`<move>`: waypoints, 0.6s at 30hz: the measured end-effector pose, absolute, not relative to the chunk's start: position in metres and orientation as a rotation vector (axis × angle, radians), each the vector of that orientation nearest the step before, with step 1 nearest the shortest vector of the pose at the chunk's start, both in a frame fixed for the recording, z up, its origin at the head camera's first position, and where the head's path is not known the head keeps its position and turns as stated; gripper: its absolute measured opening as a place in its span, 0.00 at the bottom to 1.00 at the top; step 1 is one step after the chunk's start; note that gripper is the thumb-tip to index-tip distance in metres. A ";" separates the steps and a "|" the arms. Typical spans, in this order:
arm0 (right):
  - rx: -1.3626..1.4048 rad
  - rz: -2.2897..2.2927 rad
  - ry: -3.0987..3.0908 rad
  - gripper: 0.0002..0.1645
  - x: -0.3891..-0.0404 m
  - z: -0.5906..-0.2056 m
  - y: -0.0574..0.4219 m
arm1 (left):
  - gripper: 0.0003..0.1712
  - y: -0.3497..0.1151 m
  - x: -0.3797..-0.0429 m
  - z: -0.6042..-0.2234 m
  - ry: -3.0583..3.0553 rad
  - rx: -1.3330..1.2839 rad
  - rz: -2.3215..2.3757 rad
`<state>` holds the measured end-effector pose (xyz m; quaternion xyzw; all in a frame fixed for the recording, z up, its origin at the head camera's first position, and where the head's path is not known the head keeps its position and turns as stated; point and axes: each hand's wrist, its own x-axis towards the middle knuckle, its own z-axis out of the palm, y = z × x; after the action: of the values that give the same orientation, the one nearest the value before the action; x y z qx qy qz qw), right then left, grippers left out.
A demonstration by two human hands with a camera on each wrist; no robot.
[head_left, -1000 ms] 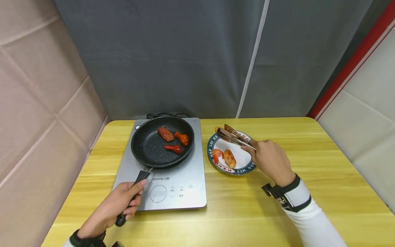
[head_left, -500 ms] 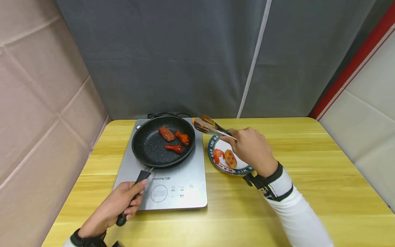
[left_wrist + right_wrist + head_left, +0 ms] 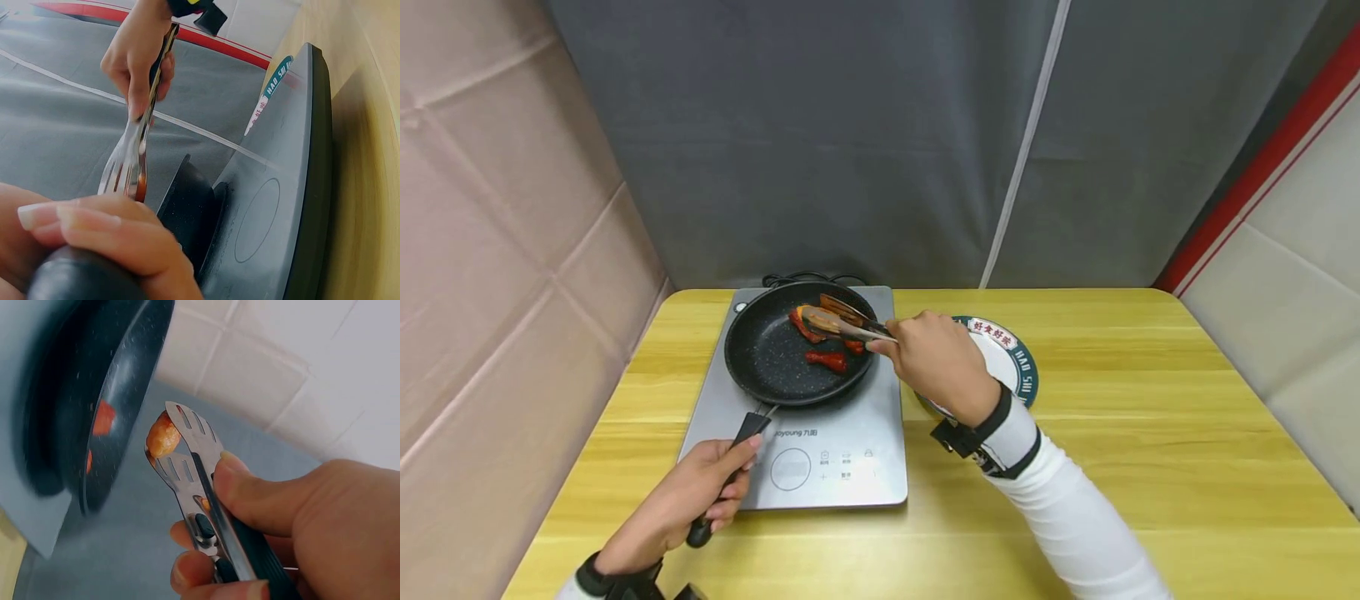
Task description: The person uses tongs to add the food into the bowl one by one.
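Observation:
My left hand [image 3: 688, 492] grips the black handle [image 3: 749, 427] of a speckled black frying pan [image 3: 760, 362] on the induction cooktop. In my right hand [image 3: 936, 362] are metal food tongs [image 3: 203, 434] with slotted tips. A browned orange food piece [image 3: 164, 434] is pinched between those tips, over the right half of the pan in the head view. Below lie a red drumstick-shaped piece [image 3: 826, 360] and other reddish pieces, partly covered by the tongs. The patterned plate [image 3: 1028, 379] is half hidden behind my right hand and wrist.
The silver cooktop [image 3: 872, 479] stands at the left of the wooden table [image 3: 1150, 400], its black cable [image 3: 805, 275] coiled behind. A grey curtain [image 3: 820, 150] closes off the back. Tiled walls rise on both sides, the left one [image 3: 497, 275] nearer the cooktop.
My right hand has carried the tongs and the food piece leftward from above the plate to over the pan. The left hand has kept its grip on the handle.

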<state>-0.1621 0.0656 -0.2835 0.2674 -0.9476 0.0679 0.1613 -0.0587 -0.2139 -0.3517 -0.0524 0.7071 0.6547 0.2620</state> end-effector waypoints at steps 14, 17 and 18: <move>0.825 0.074 -2.719 0.22 -0.178 -0.295 0.012 | 0.22 -0.208 -0.059 -0.352 1.916 -0.130 1.770; 0.836 0.060 -2.711 0.21 -0.181 -0.299 0.006 | 0.22 -0.209 -0.059 -0.351 1.916 -0.133 1.765; 0.839 0.063 -2.709 0.21 -0.182 -0.300 0.004 | 0.22 -0.209 -0.058 -0.351 1.918 -0.126 1.763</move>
<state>-0.1818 0.0038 -0.3002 0.2922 -0.9439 0.0221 0.1520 -0.0584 -0.2089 -0.3511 -0.0467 0.7094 0.6520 0.2635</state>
